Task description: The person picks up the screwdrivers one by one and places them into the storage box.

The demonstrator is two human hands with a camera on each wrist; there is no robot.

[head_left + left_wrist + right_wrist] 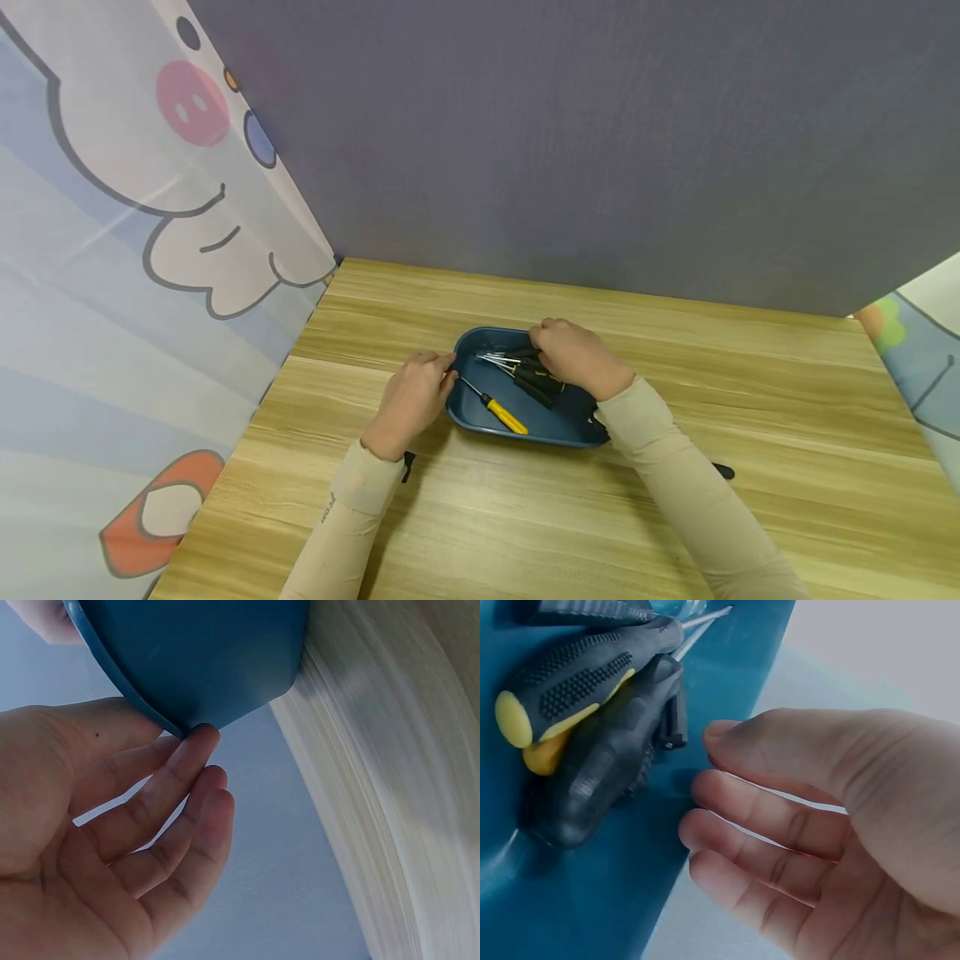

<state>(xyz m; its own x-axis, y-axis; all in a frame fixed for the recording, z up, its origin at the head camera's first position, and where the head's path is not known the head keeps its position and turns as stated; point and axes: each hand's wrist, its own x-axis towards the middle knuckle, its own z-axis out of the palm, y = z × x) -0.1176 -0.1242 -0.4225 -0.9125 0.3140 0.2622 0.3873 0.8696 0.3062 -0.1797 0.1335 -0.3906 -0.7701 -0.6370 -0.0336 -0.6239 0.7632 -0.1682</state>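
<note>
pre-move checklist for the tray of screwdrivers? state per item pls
1. Left hand on blue tray: ok, fingertips touch its rim.
2. Right hand over the black-handled screwdrivers: ok.
3. Right hand gripping a tool: not ok, fingers lie relaxed beside the handles, none held.
4. Small yellow screwdriver lying apart from the bunch in the tray: ok.
5. Tray flat on wooden table: cannot tell.
</note>
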